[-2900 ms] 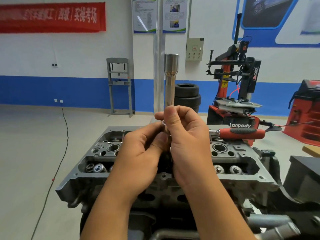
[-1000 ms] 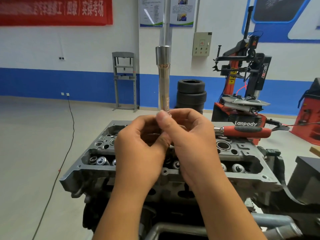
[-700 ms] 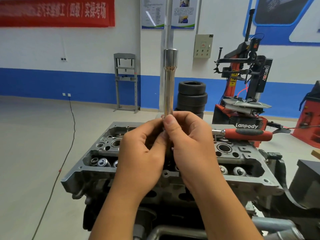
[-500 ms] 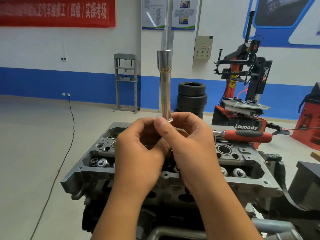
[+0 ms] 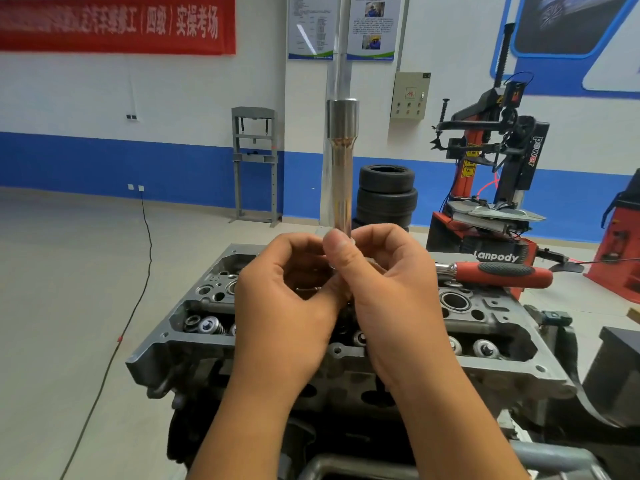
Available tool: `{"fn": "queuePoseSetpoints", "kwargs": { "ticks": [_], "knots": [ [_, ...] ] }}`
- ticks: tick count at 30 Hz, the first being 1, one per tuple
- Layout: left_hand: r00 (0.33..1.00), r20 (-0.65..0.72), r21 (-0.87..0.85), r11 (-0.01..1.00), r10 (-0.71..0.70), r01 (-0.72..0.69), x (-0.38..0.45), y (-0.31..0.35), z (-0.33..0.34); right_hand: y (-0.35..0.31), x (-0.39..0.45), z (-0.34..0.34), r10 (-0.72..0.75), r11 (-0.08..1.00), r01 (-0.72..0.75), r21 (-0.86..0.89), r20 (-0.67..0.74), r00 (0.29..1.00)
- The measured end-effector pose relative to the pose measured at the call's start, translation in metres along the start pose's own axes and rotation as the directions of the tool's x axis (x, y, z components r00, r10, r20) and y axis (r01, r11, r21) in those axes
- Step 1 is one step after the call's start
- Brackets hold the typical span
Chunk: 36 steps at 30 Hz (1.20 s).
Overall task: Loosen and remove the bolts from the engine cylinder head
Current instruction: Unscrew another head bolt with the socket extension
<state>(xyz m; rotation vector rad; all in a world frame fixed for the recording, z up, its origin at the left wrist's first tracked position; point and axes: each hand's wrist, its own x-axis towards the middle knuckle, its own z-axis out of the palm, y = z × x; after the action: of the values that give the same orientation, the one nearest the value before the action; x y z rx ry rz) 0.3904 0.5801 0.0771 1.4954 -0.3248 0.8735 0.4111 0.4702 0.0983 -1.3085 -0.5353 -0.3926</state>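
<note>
both hands are raised directly above the middle of the cylinder head (image 5: 346,362), working a long chrome extension bar (image 5: 342,174) that stands upright between them. the right hand (image 5: 391,292) has its thumb and fingers curled round the bar's lower end, a narrow pinch just under the point where the shaft disappears. the left hand (image 5: 287,306), touching the right, is curled in against the same lower end; its fingertips are hidden, so i cannot tell whether it grips the bar itself or some fitting on it.

judging from this, the job looks early or mid-way: the tool is apparently being turned by finger or put together over the head, not driven with the ratchet. the red-handled ratchet (image 5: 498,273) lies unused on the far right edge of the head. whether the bar's bottom end sits on a bolt, and how many bolts are already out, is hidden behind the hands. no loose bolt shows anywhere on the head.

counts: one cylinder head, one extension bar, one ratchet, two hands. beyond the head stands one stack of tyres (image 5: 387,194), two at least, and behind its right side one tyre changer (image 5: 498,188).
</note>
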Motion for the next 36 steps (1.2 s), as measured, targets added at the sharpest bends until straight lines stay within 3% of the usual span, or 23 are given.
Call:
{"fn": "queuePoseSetpoints", "kwargs": {
  "ticks": [3, 9, 15, 20, 27, 32, 36],
  "knots": [
    [0.999, -0.049, 0.035, 0.999, 0.008, -0.006, -0.0010, 0.0009, 0.0015, -0.0011, 0.0003, 0.0016, -0.016, 0.999, 0.019, -0.050, 0.054, 0.998],
    [0.993, 0.100, 0.025, 0.998, 0.059, -0.062, -0.0022, 0.0060, -0.0011, -0.0011, 0.0009, 0.0031, -0.026, 0.998, 0.028, -0.054, 0.039, 0.999],
    [1.000, -0.006, -0.016, 1.000, 0.004, -0.004, -0.0013, -0.0010, 0.0018, -0.0003, -0.0002, 0.0024, 0.015, 1.000, -0.015, 0.002, 0.027, 1.000],
    [0.988, 0.154, -0.068, 0.997, -0.019, 0.029, 0.0026, -0.0004, -0.0017, -0.0011, 0.0009, 0.0013, 0.011, 1.000, -0.011, -0.007, 0.051, 0.999],
    [0.999, 0.005, -0.044, 0.998, -0.052, 0.053, 0.0022, -0.0002, 0.0006, 0.0015, 0.0016, 0.0011, 0.015, 0.999, -0.016, 0.035, 0.033, 0.999],
    [0.992, 0.125, -0.074, 0.997, -0.025, 0.034, 0.0026, 0.0029, -0.0003, 0.0008, 0.0021, 0.0019, 0.015, 1.000, -0.015, -0.001, 0.032, 0.999],
    [0.995, 0.089, -0.086, 0.994, -0.053, 0.061, 0.0031, 0.0035, -0.0005, 0.0000, 0.0019, 0.0015, 0.017, 0.997, -0.020, 0.073, 0.037, 0.999]
  ]
}}
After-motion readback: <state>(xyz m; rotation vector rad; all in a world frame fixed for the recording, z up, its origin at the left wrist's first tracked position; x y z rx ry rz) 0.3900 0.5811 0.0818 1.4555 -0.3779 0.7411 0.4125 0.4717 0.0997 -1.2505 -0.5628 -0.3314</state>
